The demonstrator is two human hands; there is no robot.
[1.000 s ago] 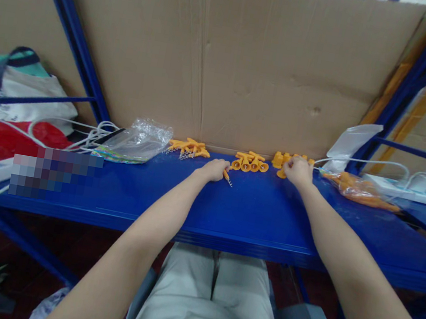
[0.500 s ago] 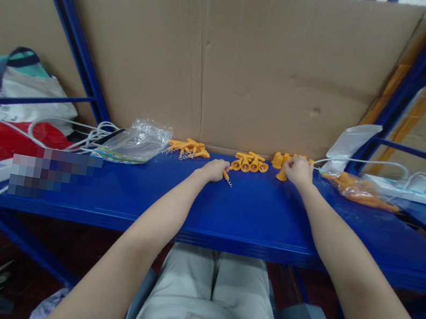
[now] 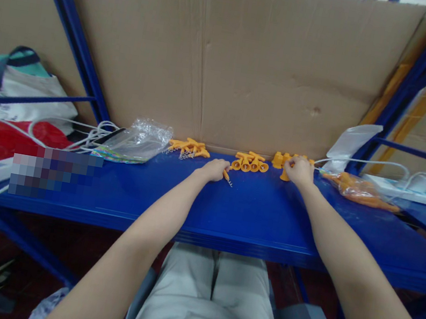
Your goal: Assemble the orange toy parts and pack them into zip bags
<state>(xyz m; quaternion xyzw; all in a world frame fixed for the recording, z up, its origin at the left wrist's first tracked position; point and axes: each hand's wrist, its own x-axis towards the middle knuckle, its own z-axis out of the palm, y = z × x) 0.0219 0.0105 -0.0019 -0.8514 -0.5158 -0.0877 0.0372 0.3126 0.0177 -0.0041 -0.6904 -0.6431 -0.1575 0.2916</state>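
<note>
My left hand [image 3: 216,170] is closed round an orange corkscrew [image 3: 227,175], its metal spiral pointing down to the right just over the blue tabletop. My right hand [image 3: 300,170] pinches an orange bell-shaped cap [image 3: 284,176] whose wide rim faces down; my fingers cover part of it. Behind that hand several more orange caps [image 3: 277,160] stand in a group by the cardboard. Between my hands lie several corkscrews joined to caps [image 3: 251,161], open ends facing me. Left of my left hand is a pile of loose orange corkscrews [image 3: 188,148] with bare spirals.
A clear plastic bag [image 3: 134,141] lies left of the pile, near white cables and a red bag [image 3: 7,140]. At right rest a bag of orange parts [image 3: 358,190] and a white power strip [image 3: 411,193]. Cardboard [image 3: 275,77] walls off the back of the blue table [image 3: 244,214].
The cap in my right hand has shifted slightly right and turned more upright. My left hand stays in place with the corkscrew.
</note>
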